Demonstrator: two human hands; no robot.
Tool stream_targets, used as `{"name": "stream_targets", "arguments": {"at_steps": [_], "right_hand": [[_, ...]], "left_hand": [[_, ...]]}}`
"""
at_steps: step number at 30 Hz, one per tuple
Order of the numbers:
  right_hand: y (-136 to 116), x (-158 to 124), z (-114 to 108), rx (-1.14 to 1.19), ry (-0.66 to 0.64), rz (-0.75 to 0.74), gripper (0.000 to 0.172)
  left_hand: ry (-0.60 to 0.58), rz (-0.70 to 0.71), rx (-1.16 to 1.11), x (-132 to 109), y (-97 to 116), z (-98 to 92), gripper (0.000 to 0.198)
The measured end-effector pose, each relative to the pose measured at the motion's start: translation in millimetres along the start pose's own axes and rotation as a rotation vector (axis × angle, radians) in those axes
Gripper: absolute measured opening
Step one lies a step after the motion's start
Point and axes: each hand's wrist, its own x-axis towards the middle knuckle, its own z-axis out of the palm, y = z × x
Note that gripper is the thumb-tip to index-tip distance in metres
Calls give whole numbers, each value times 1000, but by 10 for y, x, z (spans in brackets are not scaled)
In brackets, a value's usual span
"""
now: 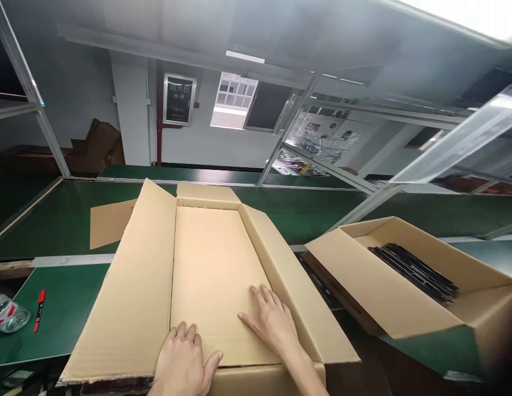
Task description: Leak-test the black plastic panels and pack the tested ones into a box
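An open cardboard box with its flaps folded outward stands in front of me. A flat cardboard sheet fills its inside, and whatever lies under the sheet is hidden. My left hand rests at the sheet's near left corner, fingers stretched and thumb spread. Farther right, my right hand lies on the sheet beside the right wall, its fingers apart. Neither hand is wrapped round anything.
On the right stands a second open carton holding several thin black pieces. A red marker and a clear bottle lie left on the green table. Behind is a loose cardboard piece. Metal frame bars rise beyond.
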Motion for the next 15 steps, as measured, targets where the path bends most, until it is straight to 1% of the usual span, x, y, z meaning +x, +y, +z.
{"name": "stream_targets", "arguments": {"at_steps": [1,2,5,7,12,15], "right_hand": [[0,-81,20,30,21,-3,77],[0,-156,44,71,15,-5,76],[-11,-308,107,180,-84,3,83],[-33,-342,127,205,-103,15,87],[-76,-346,141,250,-36,31,89],[-73,-349,170,283,24,16,88]], "left_hand": [[3,8,8,-7,0,-20,56],[5,16,16,-14,0,-41,55],[15,52,39,-31,-1,-101,53],[38,77,54,-42,-6,-135,52],[63,142,114,-83,-31,-212,52],[68,168,158,-99,-49,-219,52]]}}
